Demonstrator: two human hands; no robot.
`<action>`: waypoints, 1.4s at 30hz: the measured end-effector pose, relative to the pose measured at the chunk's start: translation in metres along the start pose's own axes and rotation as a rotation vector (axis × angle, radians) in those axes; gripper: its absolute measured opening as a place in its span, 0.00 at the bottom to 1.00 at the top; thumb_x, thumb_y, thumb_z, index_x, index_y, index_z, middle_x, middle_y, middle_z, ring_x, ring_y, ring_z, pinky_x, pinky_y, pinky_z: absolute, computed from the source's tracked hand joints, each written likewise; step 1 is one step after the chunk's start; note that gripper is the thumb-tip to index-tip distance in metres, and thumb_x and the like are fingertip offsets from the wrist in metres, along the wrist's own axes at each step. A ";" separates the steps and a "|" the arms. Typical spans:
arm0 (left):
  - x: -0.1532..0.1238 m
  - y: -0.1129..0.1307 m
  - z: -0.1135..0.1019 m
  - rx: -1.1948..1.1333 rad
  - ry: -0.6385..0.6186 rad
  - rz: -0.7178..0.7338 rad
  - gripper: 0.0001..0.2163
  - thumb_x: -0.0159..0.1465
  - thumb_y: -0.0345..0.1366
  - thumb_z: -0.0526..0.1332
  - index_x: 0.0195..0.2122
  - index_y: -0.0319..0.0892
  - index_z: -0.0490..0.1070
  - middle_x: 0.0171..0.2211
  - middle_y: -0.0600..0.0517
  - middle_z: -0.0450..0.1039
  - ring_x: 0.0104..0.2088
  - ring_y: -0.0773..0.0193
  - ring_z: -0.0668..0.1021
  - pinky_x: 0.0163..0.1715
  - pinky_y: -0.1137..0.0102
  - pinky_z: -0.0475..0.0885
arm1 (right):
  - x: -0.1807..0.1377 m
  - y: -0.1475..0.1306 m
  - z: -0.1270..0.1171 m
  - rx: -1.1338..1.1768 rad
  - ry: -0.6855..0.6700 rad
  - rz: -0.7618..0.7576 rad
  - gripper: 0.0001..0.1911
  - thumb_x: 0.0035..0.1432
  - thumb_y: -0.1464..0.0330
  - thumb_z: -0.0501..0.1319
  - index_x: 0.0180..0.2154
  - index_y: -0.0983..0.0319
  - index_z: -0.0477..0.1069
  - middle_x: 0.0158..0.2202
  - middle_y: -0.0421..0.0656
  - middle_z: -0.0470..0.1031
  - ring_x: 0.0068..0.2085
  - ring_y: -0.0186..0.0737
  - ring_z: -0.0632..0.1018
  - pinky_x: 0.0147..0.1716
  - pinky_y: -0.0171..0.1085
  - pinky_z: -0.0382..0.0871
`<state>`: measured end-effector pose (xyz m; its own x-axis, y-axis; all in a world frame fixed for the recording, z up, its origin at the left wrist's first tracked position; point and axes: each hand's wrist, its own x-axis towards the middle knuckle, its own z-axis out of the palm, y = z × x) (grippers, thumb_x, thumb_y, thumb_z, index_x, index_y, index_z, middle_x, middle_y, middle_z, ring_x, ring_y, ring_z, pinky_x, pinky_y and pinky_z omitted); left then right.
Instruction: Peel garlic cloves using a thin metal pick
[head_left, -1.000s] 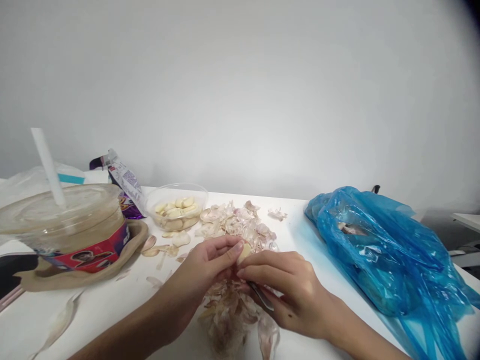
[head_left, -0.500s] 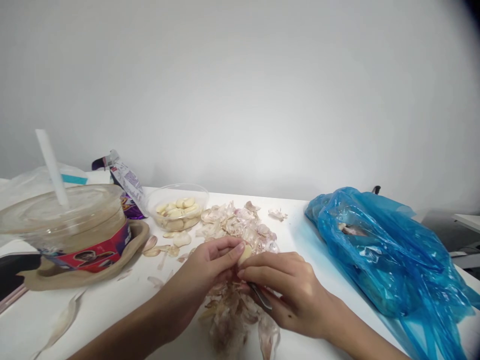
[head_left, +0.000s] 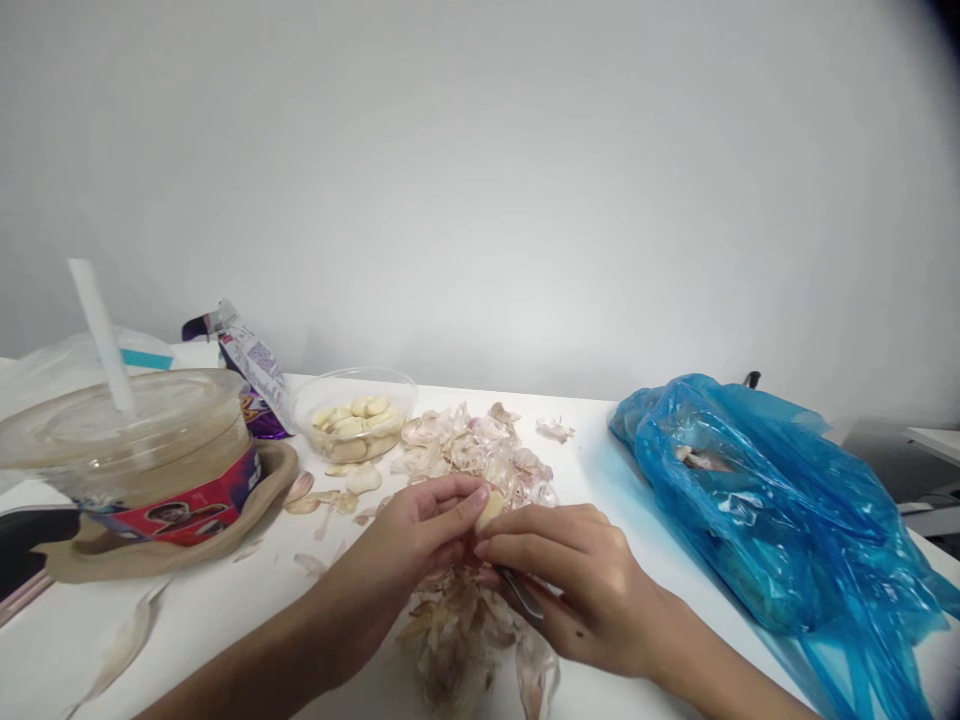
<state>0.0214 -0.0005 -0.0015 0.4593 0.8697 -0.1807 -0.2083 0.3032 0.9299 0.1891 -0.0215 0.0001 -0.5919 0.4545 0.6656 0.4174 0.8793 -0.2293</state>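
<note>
Between my two hands is a pale garlic clove (head_left: 491,508), pinched by the thumb and fingers of my left hand (head_left: 427,535). My right hand (head_left: 577,570) is closed around a thin metal tool (head_left: 520,592); only its shiny end shows under the fingers, and its working end is hidden. The right fingertips press against the clove. Beneath and beyond the hands lies a heap of garlic skins (head_left: 472,450). To the left, a clear plastic bowl (head_left: 304,400) contains several peeled cloves (head_left: 360,420).
Loose cloves and skin scraps (head_left: 364,478) lie in front of the bowl. At left, a large lidded cup with a straw (head_left: 172,460) rests in a cardboard holder (head_left: 277,475), near a purple snack packet (head_left: 259,375). A blue plastic bag (head_left: 750,500) occupies the right side.
Almost nothing differs. Both hands keep their grip on the clove and the metal tool, and the fingers have barely shifted.
</note>
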 end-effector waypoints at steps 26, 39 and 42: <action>0.001 -0.004 -0.001 0.011 -0.035 -0.050 0.06 0.59 0.37 0.56 0.32 0.40 0.69 0.25 0.56 0.64 0.27 0.69 0.67 0.28 0.75 0.64 | -0.002 -0.001 0.000 -0.013 -0.045 -0.017 0.13 0.56 0.75 0.53 0.43 0.63 0.66 0.40 0.45 0.74 0.39 0.36 0.76 0.35 0.33 0.71; 0.000 -0.004 0.000 -0.005 -0.070 -0.025 0.06 0.60 0.36 0.56 0.28 0.40 0.67 0.24 0.57 0.62 0.25 0.70 0.65 0.26 0.76 0.62 | -0.001 0.000 0.000 0.007 -0.083 -0.018 0.13 0.56 0.76 0.54 0.44 0.64 0.65 0.40 0.45 0.73 0.39 0.37 0.75 0.35 0.34 0.71; -0.001 -0.003 0.001 0.016 -0.076 -0.027 0.07 0.60 0.37 0.56 0.27 0.40 0.66 0.23 0.57 0.62 0.25 0.70 0.65 0.25 0.77 0.62 | -0.002 -0.001 0.000 -0.012 -0.094 -0.024 0.12 0.57 0.75 0.53 0.44 0.64 0.65 0.40 0.44 0.73 0.38 0.36 0.75 0.33 0.33 0.70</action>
<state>0.0224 -0.0024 -0.0039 0.5289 0.8290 -0.1818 -0.1811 0.3194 0.9301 0.1897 -0.0226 -0.0011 -0.6633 0.4454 0.6014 0.4103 0.8885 -0.2055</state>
